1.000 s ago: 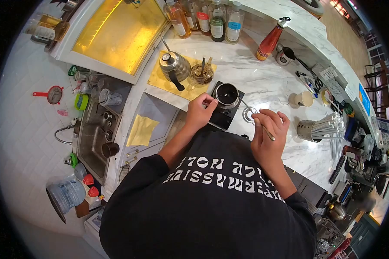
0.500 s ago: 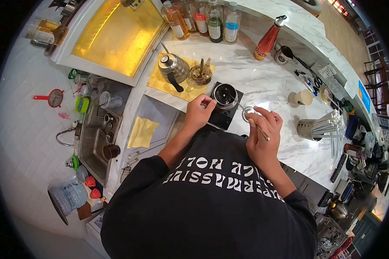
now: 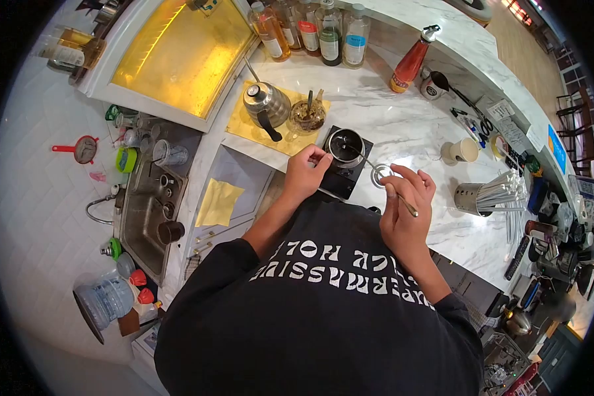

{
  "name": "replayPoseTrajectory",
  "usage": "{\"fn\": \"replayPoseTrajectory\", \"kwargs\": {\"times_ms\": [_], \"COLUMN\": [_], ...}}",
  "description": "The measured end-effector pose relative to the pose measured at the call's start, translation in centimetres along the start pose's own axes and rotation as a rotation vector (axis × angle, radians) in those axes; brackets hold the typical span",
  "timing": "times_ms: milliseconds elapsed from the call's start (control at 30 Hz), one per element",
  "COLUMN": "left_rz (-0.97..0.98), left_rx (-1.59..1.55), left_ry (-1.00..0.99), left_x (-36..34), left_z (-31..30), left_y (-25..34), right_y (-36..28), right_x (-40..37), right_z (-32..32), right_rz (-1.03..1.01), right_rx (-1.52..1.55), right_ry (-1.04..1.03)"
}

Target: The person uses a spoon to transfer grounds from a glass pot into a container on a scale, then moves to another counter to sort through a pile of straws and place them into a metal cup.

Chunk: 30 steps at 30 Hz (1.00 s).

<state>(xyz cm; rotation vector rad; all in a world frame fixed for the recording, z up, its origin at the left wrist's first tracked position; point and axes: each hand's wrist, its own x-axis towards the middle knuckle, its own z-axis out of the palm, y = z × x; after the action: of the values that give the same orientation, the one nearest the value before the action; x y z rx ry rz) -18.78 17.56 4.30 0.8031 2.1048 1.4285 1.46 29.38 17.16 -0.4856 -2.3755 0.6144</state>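
Observation:
A metal cup [image 3: 347,163] with dark liquid inside stands on a black scale [image 3: 338,185]. My left hand [image 3: 306,171] is closed, thumb and fingertips at the cup's near-left side. In my right hand [image 3: 408,201] is a long thin spoon [image 3: 369,162], held between thumb and fingers. Its far end dips into the cup, and the handle end pokes out below my fingers. Beside that hand lies a small round shiny piece [image 3: 378,175], partly covered by the fingers. A gooseneck kettle [image 3: 268,105] and a glass server [image 3: 305,123] with brown residue stand to the left.
Kettle and server rest on a yellow cloth [image 3: 239,127]. Several bottles [image 3: 330,39] line the back, with a red bottle [image 3: 410,63] nearby. On the right are a paper cup [image 3: 465,150] and a metal holder of straws [image 3: 468,199]. A sink [image 3: 138,224] lies left.
My right hand has shifted slightly right and down with the spoon, whose tip stays in the cup. My left hand remains at the cup.

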Motion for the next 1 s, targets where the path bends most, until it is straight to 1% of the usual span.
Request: {"fn": "replayPoseTrajectory", "kwargs": {"times_ms": [100,200,333,467,600,667,833,867,967,1000], "left_rz": [0.014,0.044,0.039,0.043,0.050,0.057,0.043,0.041,-0.007,-0.005], "left_rx": [-0.006,0.004,0.003,-0.002,0.004,0.012,0.012,0.020,-0.009,0.001], "left_ry": [0.005,0.026,0.021,0.020,0.021,0.017,0.025,0.021,-0.011,-0.008], "left_x": [0.02,0.10,0.17,0.19,0.05,0.12,0.13,0.04,-0.02,-0.02], "left_z": [0.11,0.22,0.19,0.28,0.12,0.12,0.14,0.11,-0.05,0.02], "left_y": [-0.08,-0.36,-0.53,-0.75,-0.42,-0.39,-0.52,-0.37,-0.10,0.01], "right_y": [-0.04,0.70,0.02,0.44,0.45,0.05,0.63,0.53,0.13,-0.05], "right_x": [0.30,0.00,-0.05,0.23,-0.04,0.39,0.08,0.09,0.46,0.71], "right_z": [0.77,0.59,0.40,0.85,0.45,0.77,0.44,0.36,0.89,0.83], "right_rz": [0.007,0.046,0.024,0.049,0.020,0.044,0.062,0.039,0.040,0.061], "right_rx": [0.009,-0.006,0.028,-0.027,0.018,0.014,0.007,0.018,0.030,0.022], "right_ry": [0.001,0.071,0.026,0.072,0.075,0.072,0.090,0.082,0.053,0.074]}}
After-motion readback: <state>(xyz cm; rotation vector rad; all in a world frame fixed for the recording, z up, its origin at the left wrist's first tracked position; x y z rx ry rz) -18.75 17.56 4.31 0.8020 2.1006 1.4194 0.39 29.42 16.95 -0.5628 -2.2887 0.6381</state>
